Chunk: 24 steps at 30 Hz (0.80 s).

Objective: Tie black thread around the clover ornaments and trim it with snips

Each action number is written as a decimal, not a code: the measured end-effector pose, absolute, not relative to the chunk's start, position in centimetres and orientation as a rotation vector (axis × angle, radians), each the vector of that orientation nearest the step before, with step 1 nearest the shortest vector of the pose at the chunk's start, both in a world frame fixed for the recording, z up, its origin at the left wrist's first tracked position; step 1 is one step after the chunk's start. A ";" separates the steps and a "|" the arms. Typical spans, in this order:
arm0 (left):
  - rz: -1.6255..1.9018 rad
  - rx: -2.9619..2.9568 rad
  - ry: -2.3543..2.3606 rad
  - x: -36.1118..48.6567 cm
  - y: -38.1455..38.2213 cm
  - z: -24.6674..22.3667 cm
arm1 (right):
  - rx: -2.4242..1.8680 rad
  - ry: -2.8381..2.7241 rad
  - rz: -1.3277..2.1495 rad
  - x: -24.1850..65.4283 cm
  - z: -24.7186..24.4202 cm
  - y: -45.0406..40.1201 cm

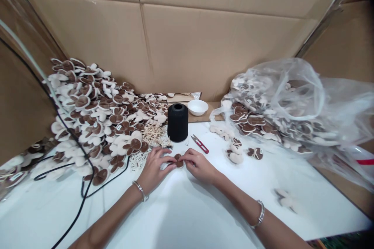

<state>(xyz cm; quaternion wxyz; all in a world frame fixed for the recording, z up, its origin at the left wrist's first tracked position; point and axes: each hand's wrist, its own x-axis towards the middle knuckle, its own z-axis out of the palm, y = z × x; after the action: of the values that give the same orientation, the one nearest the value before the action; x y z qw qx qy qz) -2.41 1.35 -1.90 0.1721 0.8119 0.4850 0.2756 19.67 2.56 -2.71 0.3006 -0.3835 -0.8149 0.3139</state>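
Brown piece point(178, 161) lies between our hands, clock centre. Left hand point(159, 163): thumb and forefinger pinching nine o'clock edge. Right hand point(197, 163): fingertips pinching three o'clock edge. Black spool point(177, 125) at twelve; stray bump from us could topple it. Red scissors point(202, 146) at two, blades bare: careless reach might nick us. Heap point(97, 113) at ten could slide if nudged, burying loose strings point(154, 135) beside it.

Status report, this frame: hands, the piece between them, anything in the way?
Left hand pinching brown piece; right hand touching it, grip unclear. Black spool and red-handled snips beyond the hands, neither blocking.
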 end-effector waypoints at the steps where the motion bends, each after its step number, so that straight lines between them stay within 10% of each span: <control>1: 0.769 2.301 1.385 -2.4 1.4 -1.9 | -1.016 -2.166 0.836 19.7 -2.7 2.6; 24: 0.728 2.563 1.206 -2.1 1.6 -1.1 | -0.878 -2.234 0.785 19.8 -1.9 3.0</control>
<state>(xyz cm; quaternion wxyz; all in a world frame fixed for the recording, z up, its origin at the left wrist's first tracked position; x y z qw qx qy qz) -2.13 1.55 -1.11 0.1083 0.8713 0.4098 0.2474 19.82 3.02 -1.93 0.3032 -0.3315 -0.8430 0.2960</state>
